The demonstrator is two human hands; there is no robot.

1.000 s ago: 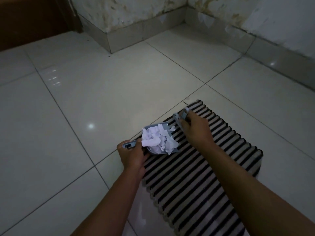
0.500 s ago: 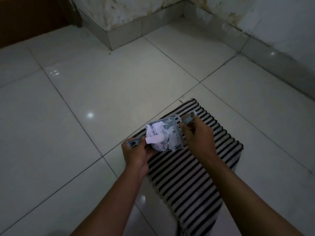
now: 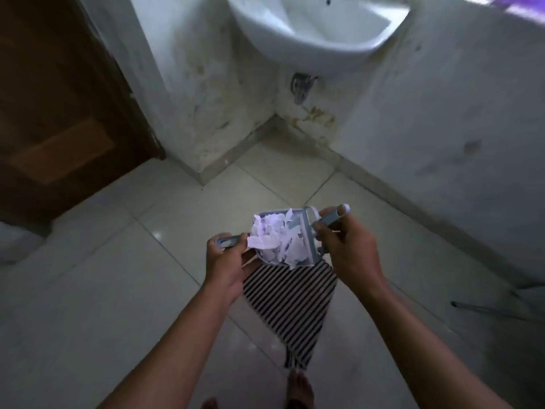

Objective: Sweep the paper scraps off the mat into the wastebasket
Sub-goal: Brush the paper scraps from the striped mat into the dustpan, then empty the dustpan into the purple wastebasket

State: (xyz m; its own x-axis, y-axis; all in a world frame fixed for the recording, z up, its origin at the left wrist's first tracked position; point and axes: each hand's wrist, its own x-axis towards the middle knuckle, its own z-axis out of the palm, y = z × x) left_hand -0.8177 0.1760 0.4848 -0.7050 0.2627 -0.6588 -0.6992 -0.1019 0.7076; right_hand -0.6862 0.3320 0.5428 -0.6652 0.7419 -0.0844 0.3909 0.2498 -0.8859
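A small grey dustpan (image 3: 309, 246) heaped with white paper scraps (image 3: 278, 240) is held up above the floor. My left hand (image 3: 228, 261) grips its handle, which sticks out to the left. My right hand (image 3: 345, 249) is closed on a small grey brush (image 3: 331, 218), whose head rests against the pan's right edge. Below the pan lies the black-and-white striped mat (image 3: 292, 302), partly hidden by my hands. No wastebasket is in view.
A white wall basin (image 3: 315, 33) hangs over the corner ahead, with a drain fitting (image 3: 300, 87) under it. A brown wooden door (image 3: 62, 119) stands at left. A thin metal rod (image 3: 483, 309) lies on the tiles at right. My bare feet (image 3: 299, 388) show at the bottom.
I have risen from the floor: the loaded dustpan and brush came up off the mat, and the view tilted up to show the basin, door and my feet.
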